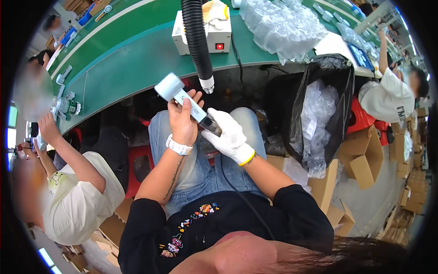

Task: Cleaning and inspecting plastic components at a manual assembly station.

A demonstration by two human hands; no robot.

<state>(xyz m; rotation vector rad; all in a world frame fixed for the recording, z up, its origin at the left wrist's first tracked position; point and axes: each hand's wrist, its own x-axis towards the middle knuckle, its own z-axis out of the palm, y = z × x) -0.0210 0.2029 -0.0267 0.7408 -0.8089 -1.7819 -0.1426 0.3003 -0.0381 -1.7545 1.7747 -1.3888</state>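
A light blue handheld device with a drum-shaped head (pixel 169 86) is held up over my lap, tilted, its head toward the bench at upper left. My left hand (pixel 183 119), bare with a white watch on the wrist, is closed around the handle, thumb on top. At the lower end of the handle is a dark, glossy part (pixel 209 123). My right hand (pixel 228 135), in a white knit glove with a yellow cuff, has its fingers closed on that end. Whether the dark part is separate from the handle I cannot tell.
A black corrugated hose (pixel 197 41) hangs just beyond the device. On the green bench (pixel 123 64) stand a pale box with a red switch (pixel 180 34) and a heap of clear plastic bags (pixel 283 27). A black bin bag (pixel 299 132) is at my right; a co-worker sits at left.
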